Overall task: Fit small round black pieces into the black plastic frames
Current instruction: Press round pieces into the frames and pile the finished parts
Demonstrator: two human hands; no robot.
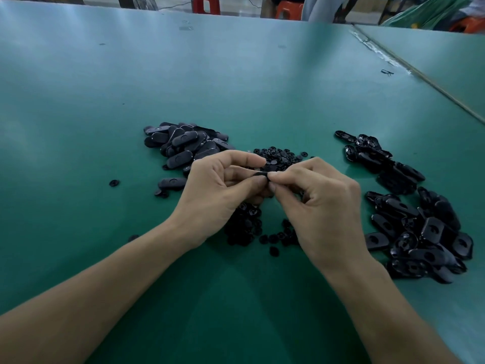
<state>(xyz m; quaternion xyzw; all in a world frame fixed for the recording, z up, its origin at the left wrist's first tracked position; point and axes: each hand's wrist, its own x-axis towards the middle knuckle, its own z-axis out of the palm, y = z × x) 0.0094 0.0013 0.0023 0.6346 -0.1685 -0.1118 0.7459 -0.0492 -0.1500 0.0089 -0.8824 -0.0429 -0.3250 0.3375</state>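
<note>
My left hand (220, 190) and my right hand (322, 203) meet above the green table (236, 82), fingertips pinching one black plastic frame (258, 175) between them; most of it is hidden by my fingers. Whether a round piece is in it I cannot tell. Small round black pieces (278, 158) lie heaped just behind my hands, and more round pieces (246, 227) spread below them. A pile of oval black frames (183, 145) lies at the left. A larger pile of black frames with visible holes (420, 232) lies at the right.
A few stray round pieces (114, 183) lie on the table left of the piles. A seam (420, 74) between two table tops runs diagonally at the far right. Orange stools (288, 9) and a person's clothing show beyond the far edge.
</note>
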